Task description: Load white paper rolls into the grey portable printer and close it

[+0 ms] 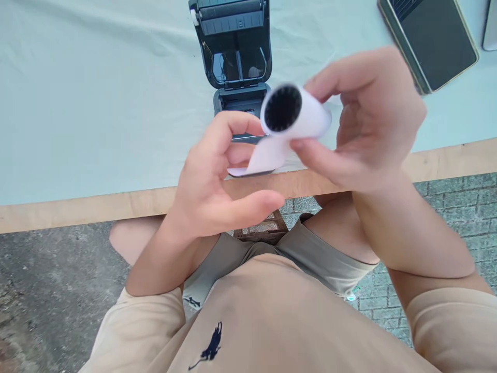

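Observation:
My right hand (376, 114) grips a white paper roll (312, 116) between thumb and fingers, with the roll's dark hollow core facing left. A loose strip of its paper (267, 155) hangs down and curls to the left. Close to the roll's left side is my left hand (205, 181), its fingers and thumb apart; whether its index fingertip touches the roll I cannot tell. Behind both hands stands a dark label printer (236, 52) with its lid raised. The roll and my left hand cover part of the printer's base (238, 98).
A dark-screened device in a case (438, 46) lies at the back right, beside the edge of a grey object (491, 28). Pale cloth (97, 103) covers the table, whose bare wooden front edge (97, 204) runs just above my legs. A wooden stool (264, 235) shows between them.

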